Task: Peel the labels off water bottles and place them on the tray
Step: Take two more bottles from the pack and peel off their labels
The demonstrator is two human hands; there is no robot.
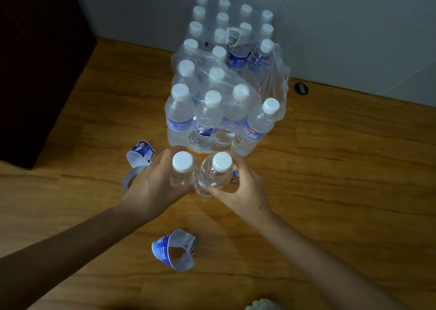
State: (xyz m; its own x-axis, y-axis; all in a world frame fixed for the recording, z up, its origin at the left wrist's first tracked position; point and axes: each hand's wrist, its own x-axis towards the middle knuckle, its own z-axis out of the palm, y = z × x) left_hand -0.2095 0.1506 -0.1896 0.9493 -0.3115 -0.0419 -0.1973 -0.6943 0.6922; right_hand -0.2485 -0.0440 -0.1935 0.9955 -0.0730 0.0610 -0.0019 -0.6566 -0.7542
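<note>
I take this for a room in a home. A wood-plank floor (pixel 330 168) fills most of the frame, meeting a plain pale wall (pixel 354 38) along the top and right. A dark wooden cabinet (pixel 35 73) stands in the upper left. A shrink-wrapped pack of water bottles (pixel 221 73) sits directly on the floor at centre, with a small round black fitting (pixel 301 88) right of it, near the wall.

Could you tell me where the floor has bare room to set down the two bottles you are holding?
Bare wood floor lies right of the right hand, and between the near label and both arms. It is crowded ahead by the wrapped pack, and beside the left hand near the curled label.
</note>
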